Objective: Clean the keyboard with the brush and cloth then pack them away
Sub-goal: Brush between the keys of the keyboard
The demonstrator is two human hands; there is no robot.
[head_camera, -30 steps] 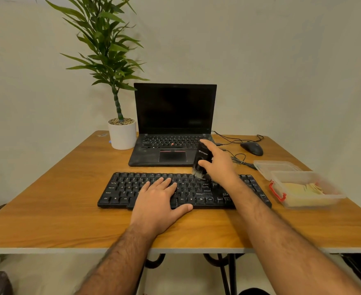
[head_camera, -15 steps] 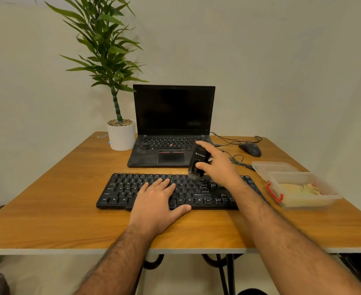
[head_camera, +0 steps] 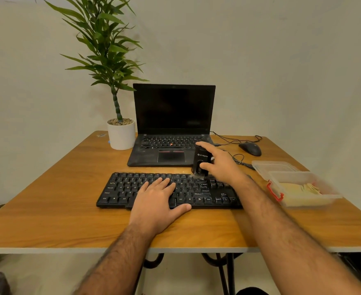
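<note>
A black keyboard [head_camera: 124,188] lies across the wooden table [head_camera: 47,201] in front of me. My left hand [head_camera: 157,201] rests flat on its middle keys, fingers straight. My right hand [head_camera: 220,165] grips a black brush [head_camera: 201,161], held upright, with its bristles touching the keyboard's top row right of centre. A yellowish cloth [head_camera: 303,191] lies inside a clear plastic box [head_camera: 299,179] with a red latch at the right.
An open black laptop [head_camera: 173,124] stands behind the keyboard. A white pot with a tall green plant [head_camera: 121,135] is at the back left. A black mouse [head_camera: 251,149] with its cable lies at the back right. The box's lid [head_camera: 271,166] sits just behind the box.
The brush in my right hand has shifted slightly toward the keyboard's far edge. My left hand has stayed on the keys.
</note>
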